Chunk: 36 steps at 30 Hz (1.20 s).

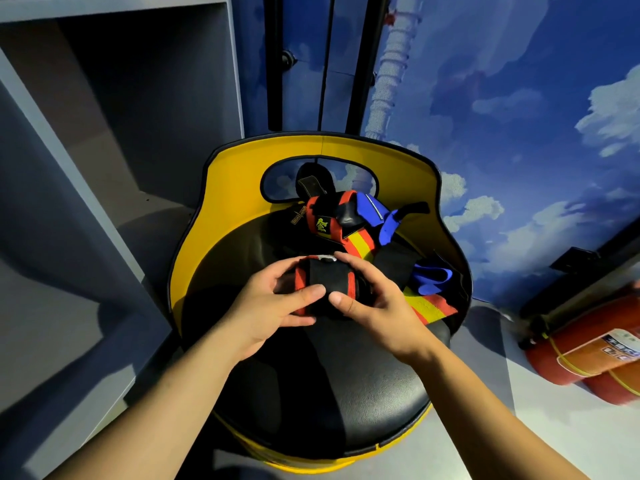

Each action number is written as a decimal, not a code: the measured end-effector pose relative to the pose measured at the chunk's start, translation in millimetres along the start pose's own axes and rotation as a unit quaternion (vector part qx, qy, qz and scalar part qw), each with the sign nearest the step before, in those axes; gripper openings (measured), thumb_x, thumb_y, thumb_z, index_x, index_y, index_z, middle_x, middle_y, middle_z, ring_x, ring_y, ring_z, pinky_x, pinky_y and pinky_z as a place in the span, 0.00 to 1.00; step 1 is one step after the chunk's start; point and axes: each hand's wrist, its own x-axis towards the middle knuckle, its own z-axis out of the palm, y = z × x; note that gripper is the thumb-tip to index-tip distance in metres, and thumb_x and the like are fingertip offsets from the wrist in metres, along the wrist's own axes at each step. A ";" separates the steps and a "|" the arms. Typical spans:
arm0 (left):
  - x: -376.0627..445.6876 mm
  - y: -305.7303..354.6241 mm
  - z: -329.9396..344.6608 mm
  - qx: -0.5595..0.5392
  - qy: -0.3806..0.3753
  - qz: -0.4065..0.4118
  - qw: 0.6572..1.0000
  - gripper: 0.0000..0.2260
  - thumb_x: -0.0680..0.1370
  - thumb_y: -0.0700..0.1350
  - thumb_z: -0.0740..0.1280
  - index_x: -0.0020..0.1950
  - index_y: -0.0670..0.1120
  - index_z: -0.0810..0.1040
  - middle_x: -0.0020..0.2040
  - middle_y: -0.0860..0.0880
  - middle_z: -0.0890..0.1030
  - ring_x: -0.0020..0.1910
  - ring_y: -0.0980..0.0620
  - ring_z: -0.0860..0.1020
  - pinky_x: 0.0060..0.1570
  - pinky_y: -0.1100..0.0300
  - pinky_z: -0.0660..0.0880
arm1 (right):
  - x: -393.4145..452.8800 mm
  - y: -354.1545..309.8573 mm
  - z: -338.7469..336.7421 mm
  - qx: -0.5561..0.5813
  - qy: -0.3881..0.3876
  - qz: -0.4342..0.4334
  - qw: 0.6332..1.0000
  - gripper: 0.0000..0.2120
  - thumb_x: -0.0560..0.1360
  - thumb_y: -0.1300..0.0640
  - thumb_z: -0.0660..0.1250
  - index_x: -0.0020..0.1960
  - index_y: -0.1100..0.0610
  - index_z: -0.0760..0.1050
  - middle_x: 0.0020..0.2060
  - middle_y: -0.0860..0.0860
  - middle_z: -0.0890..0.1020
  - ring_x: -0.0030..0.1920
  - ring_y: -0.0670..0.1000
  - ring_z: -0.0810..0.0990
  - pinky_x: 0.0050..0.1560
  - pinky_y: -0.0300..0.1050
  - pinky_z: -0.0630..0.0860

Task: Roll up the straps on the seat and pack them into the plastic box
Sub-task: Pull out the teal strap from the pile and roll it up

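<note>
A round black seat [346, 393] with a yellow curved backrest [235, 181] fills the middle of the head view. Over its centre, both hands hold a rolled black strap with red edges [325, 277]. My left hand [273, 306] grips the roll's left end, thumb on top. My right hand [377, 306] grips the right end, fingers curled over the far side. Behind the roll lies a heap of loose straps: a black and red one with a yellow emblem [327, 221], a blue one [384, 220], and a red and yellow striped one [429, 306]. No plastic box is in view.
A grey shelf unit [114, 109] stands at the left. A wall painted with blue sky and clouds [519, 116] rises behind and to the right. Red fire extinguishers [588, 348] lie on the floor at the right, close to the seat.
</note>
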 end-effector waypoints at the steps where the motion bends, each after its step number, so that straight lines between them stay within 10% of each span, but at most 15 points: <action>1: -0.2 0.0 0.6 0.008 -0.001 0.009 1.000 0.25 0.70 0.42 0.77 0.66 0.54 0.78 0.58 0.50 0.84 0.54 0.50 0.84 0.45 0.48 0.83 | 0.6 0.7 -0.4 -0.003 0.007 -0.002 1.000 0.29 0.74 0.50 0.75 0.73 0.45 0.71 0.69 0.48 0.76 0.72 0.50 0.72 0.73 0.62 0.67; 13: 1.3 -6.7 6.9 0.023 0.057 0.038 0.997 0.21 0.74 0.40 0.76 0.64 0.54 0.78 0.54 0.52 0.85 0.51 0.52 0.85 0.40 0.50 0.83 | 0.6 -3.2 11.6 0.026 0.067 0.004 0.997 0.28 0.74 0.56 0.76 0.71 0.44 0.72 0.65 0.43 0.79 0.66 0.44 0.77 0.66 0.57 0.76; 22: 5.9 -12.4 7.1 -0.150 0.059 0.021 0.987 0.29 0.68 0.43 0.75 0.68 0.49 0.73 0.60 0.48 0.83 0.58 0.45 0.83 0.48 0.46 0.81 | 5.3 -5.1 26.8 0.195 0.139 0.170 0.956 0.50 0.59 0.38 0.82 0.75 0.51 0.66 0.60 0.49 0.82 0.57 0.47 0.83 0.57 0.49 0.80; 36: 8.4 -49.9 -28.6 0.205 0.031 0.049 0.977 0.30 0.72 0.36 0.77 0.72 0.52 0.74 0.61 0.55 0.80 0.58 0.63 0.79 0.57 0.68 0.77 | -7.2 47.9 30.4 -0.052 0.081 0.077 0.992 0.32 0.66 0.61 0.82 0.64 0.44 0.73 0.54 0.47 0.84 0.55 0.44 0.83 0.60 0.51 0.80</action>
